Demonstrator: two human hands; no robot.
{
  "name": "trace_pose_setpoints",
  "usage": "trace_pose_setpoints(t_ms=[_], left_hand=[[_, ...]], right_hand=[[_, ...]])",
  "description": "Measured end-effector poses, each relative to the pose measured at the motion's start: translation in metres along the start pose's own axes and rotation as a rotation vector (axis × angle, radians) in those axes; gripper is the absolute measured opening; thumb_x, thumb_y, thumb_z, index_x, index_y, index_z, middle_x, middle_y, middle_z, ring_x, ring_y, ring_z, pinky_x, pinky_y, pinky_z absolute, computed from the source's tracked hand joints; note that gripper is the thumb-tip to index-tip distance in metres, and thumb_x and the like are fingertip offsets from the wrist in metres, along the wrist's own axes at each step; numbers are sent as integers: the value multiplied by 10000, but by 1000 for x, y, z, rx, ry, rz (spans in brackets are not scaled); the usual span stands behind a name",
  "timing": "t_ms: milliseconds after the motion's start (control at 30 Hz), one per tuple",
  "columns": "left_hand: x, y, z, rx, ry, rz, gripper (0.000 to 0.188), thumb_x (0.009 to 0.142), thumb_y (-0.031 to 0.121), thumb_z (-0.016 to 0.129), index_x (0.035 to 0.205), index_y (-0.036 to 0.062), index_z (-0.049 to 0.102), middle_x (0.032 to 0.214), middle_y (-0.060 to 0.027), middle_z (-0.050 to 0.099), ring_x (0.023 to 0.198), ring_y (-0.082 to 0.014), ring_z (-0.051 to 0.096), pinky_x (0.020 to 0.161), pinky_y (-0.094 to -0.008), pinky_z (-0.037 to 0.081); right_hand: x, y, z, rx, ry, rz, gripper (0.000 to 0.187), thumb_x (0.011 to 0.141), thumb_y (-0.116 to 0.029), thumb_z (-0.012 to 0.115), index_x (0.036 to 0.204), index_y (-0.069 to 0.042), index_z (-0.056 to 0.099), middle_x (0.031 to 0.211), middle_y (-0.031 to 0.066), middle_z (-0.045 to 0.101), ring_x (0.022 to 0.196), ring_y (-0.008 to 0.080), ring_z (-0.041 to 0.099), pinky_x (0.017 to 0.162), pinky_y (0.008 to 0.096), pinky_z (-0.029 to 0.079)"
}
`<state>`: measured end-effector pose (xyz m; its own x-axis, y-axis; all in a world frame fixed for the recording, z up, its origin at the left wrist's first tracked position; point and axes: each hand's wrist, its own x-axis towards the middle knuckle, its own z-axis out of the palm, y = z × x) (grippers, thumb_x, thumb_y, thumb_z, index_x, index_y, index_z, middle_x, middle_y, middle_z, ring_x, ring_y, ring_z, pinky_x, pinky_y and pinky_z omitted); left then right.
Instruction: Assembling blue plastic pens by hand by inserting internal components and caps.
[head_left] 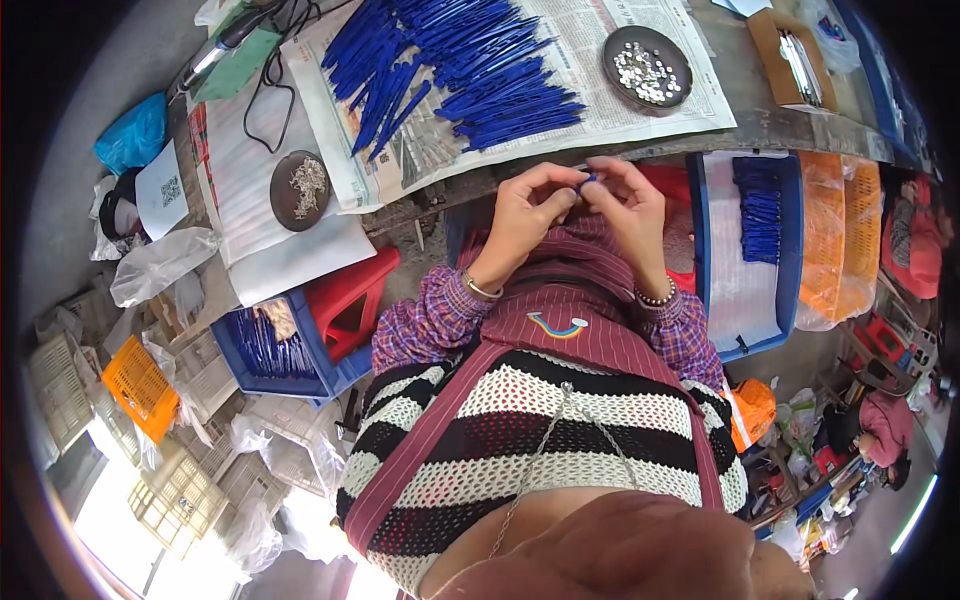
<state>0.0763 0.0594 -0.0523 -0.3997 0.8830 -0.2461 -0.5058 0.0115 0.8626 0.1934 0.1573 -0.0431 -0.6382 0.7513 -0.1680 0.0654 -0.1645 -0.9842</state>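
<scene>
My left hand (533, 205) and my right hand (632, 203) meet just off the table's near edge, in front of the apron. Both are closed, fingertips pinched together around a small blue piece (588, 182). Most of that piece is hidden by the fingers, so its full shape does not show. Beyond the hands, a heap of long thin blue pieces (510, 105) lies on newspaper (600, 130). A round dark dish (680, 95) to the right holds small shiny discs. On the left, a brown dish (285, 208) contains small silvery metal bits.
At the right, a blue tray (790, 290) holds a row of blue pieces beside orange crates (860, 230). At the left stand a blue bin (310, 372) and a red stool (375, 285). A black cable (250, 120) and a cardboard box (765, 50) lie on the table.
</scene>
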Motion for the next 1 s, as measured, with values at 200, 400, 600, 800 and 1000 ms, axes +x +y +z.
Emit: trace_pose_setpoints(t_ms=[200,400,600,800,1000], left_hand=[[0,3,0,-52,18,-35,169,813,-25,573,979,6,582,773,-27,597,604,-35,481,526,-172,385],[1,-1,-2,-71,29,-63,173,830,29,585,1002,29,562,784,-36,605,607,-44,488,522,-157,355],[1,1,-1,-58,31,-86,198,831,33,583,1027,20,570,775,-39,605,605,-44,483,523,-160,354],[0,4,2,-81,-100,-107,233,833,27,575,1064,-2,571,843,-82,634,608,-57,477,534,-176,367],[0,3,3,-145,-90,-35,230,832,37,577,1054,-19,566,921,-118,637,604,-79,474,541,-193,375]], right_hand=[[7,-1,-14,158,173,37,188,882,-40,511,1041,12,595,891,33,587,767,76,556,647,202,470],[4,8,-15,123,49,37,231,891,7,437,1059,3,597,892,23,558,800,79,542,684,206,463],[3,9,-17,113,65,14,233,888,10,448,1069,6,594,910,26,562,831,83,542,707,208,458],[2,-1,-12,-6,79,-97,275,873,-6,482,1135,17,560,1106,105,575,1037,180,543,860,266,437],[1,-11,-5,-591,42,-424,428,831,-7,503,1256,6,457,1290,179,461,1216,325,422,999,367,343]])
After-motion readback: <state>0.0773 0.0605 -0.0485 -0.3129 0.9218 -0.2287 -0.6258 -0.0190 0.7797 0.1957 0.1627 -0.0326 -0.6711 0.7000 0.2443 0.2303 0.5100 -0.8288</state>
